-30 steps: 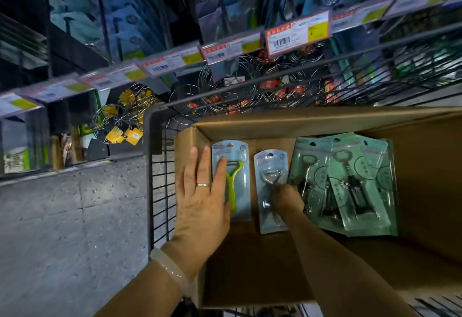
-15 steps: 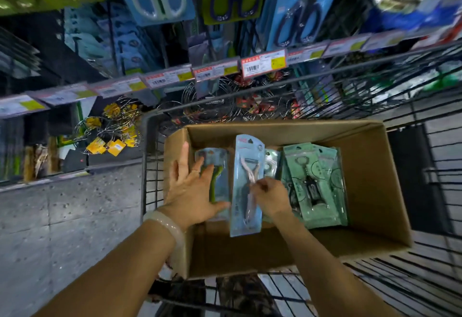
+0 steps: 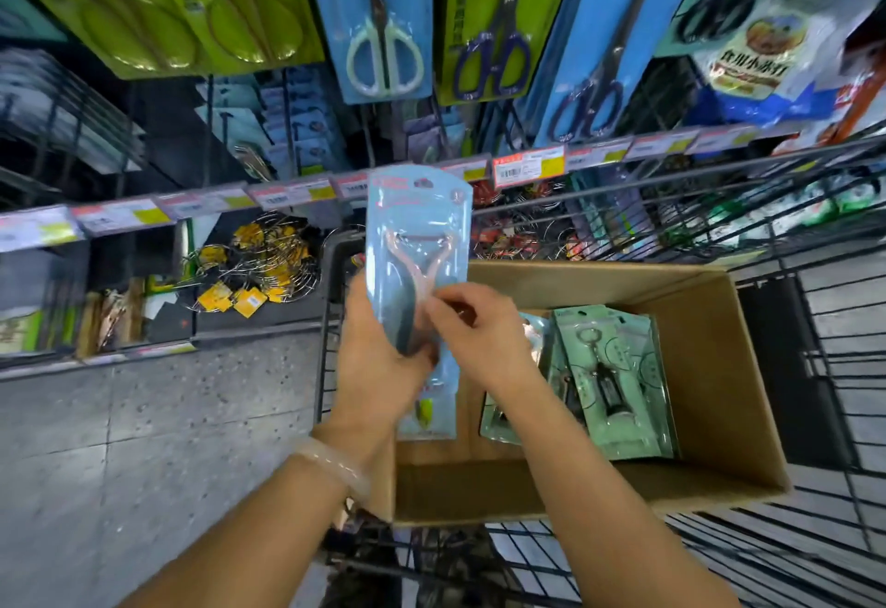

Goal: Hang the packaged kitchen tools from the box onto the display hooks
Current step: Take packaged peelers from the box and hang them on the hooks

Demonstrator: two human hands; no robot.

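hands: left hand [image 3: 383,348] and right hand [image 3: 472,324] both grip blue peeler pack [image 3: 417,243], raised above box [image 3: 709,396]
hung: none seen
left: green packs [image 3: 611,367] in box

A speckled grey tiled floor [image 3: 144,439] is lying below dim store shelving, where a rail of price labels [image 3: 527,168] is running across. Packaged scissors [image 3: 383,17] are hanging above it, wire racks with yellow tags [image 3: 249,271] are sitting on a lower shelf, and a black wire cart [image 3: 815,319] is standing alongside.
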